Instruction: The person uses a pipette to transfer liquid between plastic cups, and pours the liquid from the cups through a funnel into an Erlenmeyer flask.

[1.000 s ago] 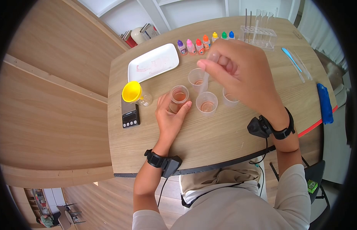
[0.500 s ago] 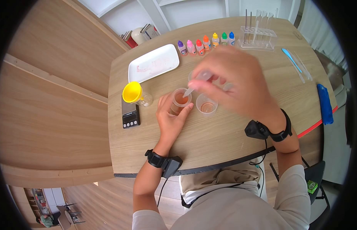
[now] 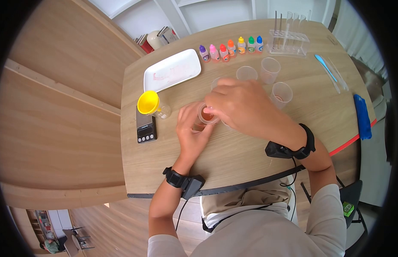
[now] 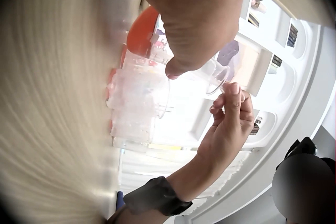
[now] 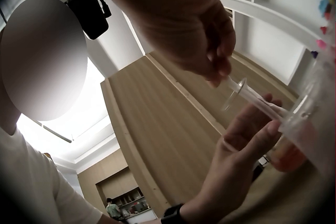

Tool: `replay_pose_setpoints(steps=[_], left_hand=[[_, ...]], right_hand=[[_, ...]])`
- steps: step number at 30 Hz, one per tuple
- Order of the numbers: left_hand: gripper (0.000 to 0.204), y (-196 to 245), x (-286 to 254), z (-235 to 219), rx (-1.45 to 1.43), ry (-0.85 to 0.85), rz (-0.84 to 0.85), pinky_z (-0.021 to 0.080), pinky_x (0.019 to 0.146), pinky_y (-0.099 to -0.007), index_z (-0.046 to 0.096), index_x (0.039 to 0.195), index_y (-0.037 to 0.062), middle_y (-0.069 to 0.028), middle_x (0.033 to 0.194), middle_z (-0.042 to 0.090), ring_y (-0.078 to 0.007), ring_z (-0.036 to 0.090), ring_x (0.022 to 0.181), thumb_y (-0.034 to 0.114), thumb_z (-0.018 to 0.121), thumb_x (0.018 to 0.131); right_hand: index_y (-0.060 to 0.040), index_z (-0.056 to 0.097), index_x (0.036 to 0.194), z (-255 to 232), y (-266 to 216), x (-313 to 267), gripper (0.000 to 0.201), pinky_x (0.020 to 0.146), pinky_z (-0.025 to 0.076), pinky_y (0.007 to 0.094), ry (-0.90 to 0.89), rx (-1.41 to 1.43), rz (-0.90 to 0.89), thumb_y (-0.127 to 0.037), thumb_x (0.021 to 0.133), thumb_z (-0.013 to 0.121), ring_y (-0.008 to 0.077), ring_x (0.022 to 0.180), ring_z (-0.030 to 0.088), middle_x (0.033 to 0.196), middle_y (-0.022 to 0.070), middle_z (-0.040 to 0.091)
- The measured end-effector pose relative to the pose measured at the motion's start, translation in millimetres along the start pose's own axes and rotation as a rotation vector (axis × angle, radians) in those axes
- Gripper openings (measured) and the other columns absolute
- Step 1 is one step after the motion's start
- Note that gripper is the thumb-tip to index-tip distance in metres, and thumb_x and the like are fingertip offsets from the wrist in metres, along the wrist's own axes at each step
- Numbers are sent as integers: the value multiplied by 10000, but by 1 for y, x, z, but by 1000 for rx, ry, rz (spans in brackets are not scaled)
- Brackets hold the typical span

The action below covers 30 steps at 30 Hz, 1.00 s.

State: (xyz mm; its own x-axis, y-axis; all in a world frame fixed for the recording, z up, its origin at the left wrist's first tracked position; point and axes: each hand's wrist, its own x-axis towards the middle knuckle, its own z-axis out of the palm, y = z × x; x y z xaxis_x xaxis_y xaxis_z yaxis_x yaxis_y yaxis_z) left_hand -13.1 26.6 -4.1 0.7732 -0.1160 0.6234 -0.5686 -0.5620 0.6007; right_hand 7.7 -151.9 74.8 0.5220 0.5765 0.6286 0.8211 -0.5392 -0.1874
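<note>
My left hand (image 3: 191, 132) grips a clear flask (image 5: 287, 157) with orange-red liquid in its bottom, thumb on one side and fingers on the other. Right above its mouth is my right hand (image 3: 248, 105), fingers curled down over the rim. Between its thumb and fingertips it pinches a translucent dropper (image 5: 256, 98), whose stem points down into the flask's neck in the right wrist view. The dropper's bulb is hidden by the hand. Clear plastic cups stand around the right hand: one cup (image 3: 282, 95) at its right, another cup (image 3: 247, 73) behind it, and others partly covered by it.
At left, a yellow funnel (image 3: 148, 103) sits in a clear vessel beside a black scale (image 3: 146, 132). A white tray (image 3: 172, 70) lies behind them. Several dye bottles (image 3: 224, 53) line the back, next to a test-tube rack (image 3: 289, 49). A blue-ended tool (image 3: 325, 68) lies at right.
My right hand has moved left and down from over the cups, bringing the dropper to the flask's mouth and into it. Cups it covered now show behind it. My left hand keeps its grip.
</note>
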Motion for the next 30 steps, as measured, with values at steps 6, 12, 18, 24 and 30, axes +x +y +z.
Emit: replay_pose_setpoints(steps=[6, 12, 18, 24, 30], left_hand=[[428, 5, 1, 0, -6, 9, -29, 465, 881, -391, 671, 1071, 31, -127, 1055, 668, -315, 590, 1000, 56, 819, 670], [434, 3, 1, 0, -12, -8, -58, 466, 874, -387, 674, 1075, 33, -128, 1046, 669, -311, 592, 988, 74, 830, 671], [445, 1, 0, 1, -19, -19, -81, 466, 876, -384, 672, 1083, 30, -130, 1041, 671, -306, 593, 988, 79, 834, 672], [444, -1, -1, 1, -15, -34, -95, 469, 867, -383, 669, 1075, 25, -131, 1033, 671, -306, 593, 985, 82, 841, 670], [435, -2, -1, 2, -18, -44, -89, 472, 861, -382, 667, 1063, 17, -133, 1028, 668, -305, 594, 980, 82, 843, 671]], right_hand=[[-87, 645, 786, -12, 2, 5, 132, 521, 435, 326, 122, 145, 139, -192, 799, 723, 223, 623, 580, 685, 57, 586], [-79, 614, 751, -23, 7, 9, 198, 528, 428, 362, 158, 267, 276, -242, 813, 708, 219, 618, 581, 625, 52, 587], [-56, 631, 749, -40, 7, 15, 234, 504, 412, 301, 217, 331, 423, -261, 826, 716, 156, 521, 559, 608, 40, 611], [-41, 658, 766, -64, 22, 13, 240, 481, 350, 245, 299, 380, 555, -263, 839, 716, 77, 519, 469, 571, -2, 547], [-26, 634, 739, -83, 37, 7, 252, 467, 310, 225, 337, 307, 472, -240, 842, 719, 42, 517, 421, 551, -21, 502]])
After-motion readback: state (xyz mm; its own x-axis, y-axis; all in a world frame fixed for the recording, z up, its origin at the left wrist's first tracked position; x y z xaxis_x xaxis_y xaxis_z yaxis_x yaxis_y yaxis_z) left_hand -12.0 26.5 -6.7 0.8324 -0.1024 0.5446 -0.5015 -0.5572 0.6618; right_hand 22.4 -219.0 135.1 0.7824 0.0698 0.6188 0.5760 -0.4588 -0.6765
